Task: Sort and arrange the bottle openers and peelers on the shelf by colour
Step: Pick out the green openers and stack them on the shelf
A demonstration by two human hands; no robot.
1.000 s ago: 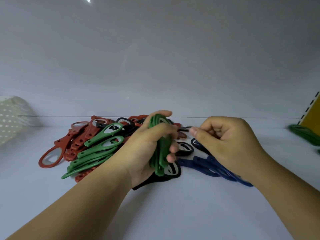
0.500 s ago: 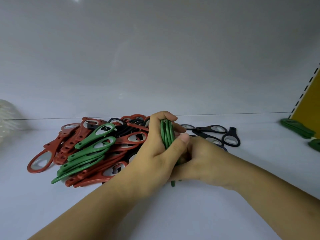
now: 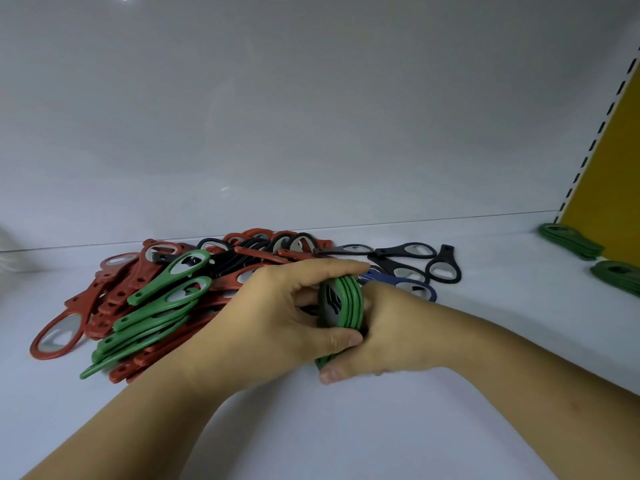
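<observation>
Green openers (image 3: 341, 306) — upright, between left hand (image 3: 273, 320) and right hand (image 3: 391, 337)

A second ago the right hand (image 3: 391, 334) is working among the openers on the shelf, apart from the left hand (image 3: 273, 320). Now it presses against the left, and both grip the green stack (image 3: 346, 306), the right thumb (image 3: 332, 374) under its lower end. The left forefinger now stretches across the stack's top. The stack is turned so that a grey metal insert shows. The blue opener (image 3: 405, 284) and black openers (image 3: 408, 252) that the right hand covered now lie uncovered behind it.
</observation>
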